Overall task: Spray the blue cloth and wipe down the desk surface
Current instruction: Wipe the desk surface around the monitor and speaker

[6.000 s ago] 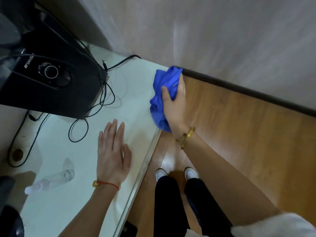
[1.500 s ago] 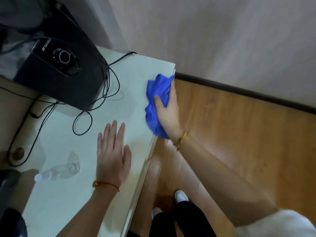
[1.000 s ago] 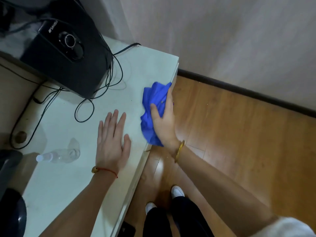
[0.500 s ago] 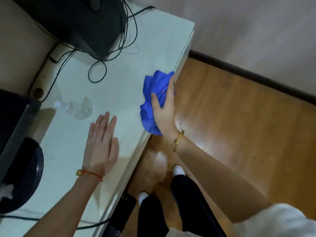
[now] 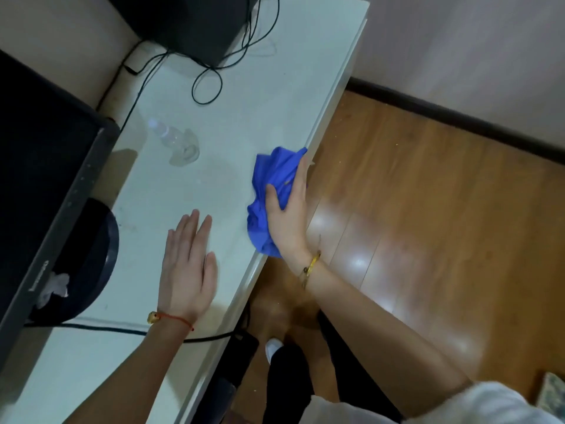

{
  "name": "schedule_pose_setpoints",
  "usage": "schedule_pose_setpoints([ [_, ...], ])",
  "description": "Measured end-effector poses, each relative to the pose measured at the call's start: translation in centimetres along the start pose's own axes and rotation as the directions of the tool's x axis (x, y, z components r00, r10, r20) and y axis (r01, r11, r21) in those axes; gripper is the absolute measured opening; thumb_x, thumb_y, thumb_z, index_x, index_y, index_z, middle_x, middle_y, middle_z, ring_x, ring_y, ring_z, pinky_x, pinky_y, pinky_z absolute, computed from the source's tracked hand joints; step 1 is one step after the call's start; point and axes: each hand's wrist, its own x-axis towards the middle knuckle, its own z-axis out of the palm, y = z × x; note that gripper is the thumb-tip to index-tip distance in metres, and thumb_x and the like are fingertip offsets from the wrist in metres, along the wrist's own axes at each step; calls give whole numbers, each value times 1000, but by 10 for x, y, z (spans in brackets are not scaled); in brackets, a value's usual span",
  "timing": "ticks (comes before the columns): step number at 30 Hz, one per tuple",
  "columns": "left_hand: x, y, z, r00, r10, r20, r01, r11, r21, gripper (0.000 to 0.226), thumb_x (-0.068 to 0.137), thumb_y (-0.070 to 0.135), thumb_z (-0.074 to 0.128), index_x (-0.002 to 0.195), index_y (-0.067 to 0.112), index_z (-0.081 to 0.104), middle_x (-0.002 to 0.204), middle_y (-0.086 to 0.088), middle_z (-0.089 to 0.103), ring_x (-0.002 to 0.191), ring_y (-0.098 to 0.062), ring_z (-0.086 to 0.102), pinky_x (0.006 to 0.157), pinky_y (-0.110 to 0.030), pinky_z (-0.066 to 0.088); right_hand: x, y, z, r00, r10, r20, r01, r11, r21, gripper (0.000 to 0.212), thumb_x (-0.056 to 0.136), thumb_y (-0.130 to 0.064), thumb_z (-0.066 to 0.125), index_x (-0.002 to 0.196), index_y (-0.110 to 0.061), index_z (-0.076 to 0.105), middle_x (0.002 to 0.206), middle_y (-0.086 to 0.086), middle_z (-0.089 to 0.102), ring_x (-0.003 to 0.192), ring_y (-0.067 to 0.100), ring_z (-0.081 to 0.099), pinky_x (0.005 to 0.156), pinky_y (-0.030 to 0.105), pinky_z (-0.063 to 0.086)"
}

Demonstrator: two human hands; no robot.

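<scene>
right hand [image 5: 287,218] grips the bunched blue cloth [image 5: 272,191] at the counter [image 5: 244,123] edge; left hand [image 5: 188,267] lies flat, fingers straight, at 8 o'clock from it. clear spray bottle [image 5: 175,140] lies at 10 o'clock.

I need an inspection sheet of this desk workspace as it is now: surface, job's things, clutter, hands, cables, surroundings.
Surface: pale desk, glossy.
Job's things: blue cloth bunched at the desk's front edge; clear spray bottle lying on its side.
Clutter: black speaker box; monitor; white crumpled scrap on its dark base.
Hands: right hand grips the cloth; left hand flat on the desk.
Cables: black loops by the box; one cable across the near end.
Surroundings: wooden floor, dark skirting, pale wall.
</scene>
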Motion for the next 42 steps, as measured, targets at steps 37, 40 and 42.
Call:
schedule_pose_setpoints([
  [37, -25, -33, 3, 995, 95, -39, -95, 995, 14, 60, 98, 16, 31, 158, 12, 27, 167, -7, 20, 156, -20, 11, 127, -45, 6, -91, 24, 34, 998, -57, -21, 57, 998, -1, 76, 100, -17, 54, 160, -19, 8, 167, -4, 15, 153, 10, 15, 126, 37, 18],
  [40, -24, -33, 3, 996, 89, -26, -88, 996, 10, 61, 98, 18, 30, 159, 14, 25, 168, -6, 18, 156, -18, 9, 127, -45, 5, -34, 6, 22, 993, -22, -119, 19, 999, -31, 75, 98, -18, 55, 159, -16, 12, 163, 3, 26, 149, 19, 27, 122, 44, 27],
  [42, -24, -34, 3, 996, 82, -17, -82, 997, 10, 62, 98, 17, 30, 159, 16, 23, 168, -5, 17, 156, -17, 8, 127, -45, 5, -40, 6, 27, 992, -11, -126, 9, 1000, -16, 75, 98, -18, 54, 159, -19, 12, 163, 2, 26, 149, 19, 28, 121, 45, 29],
])
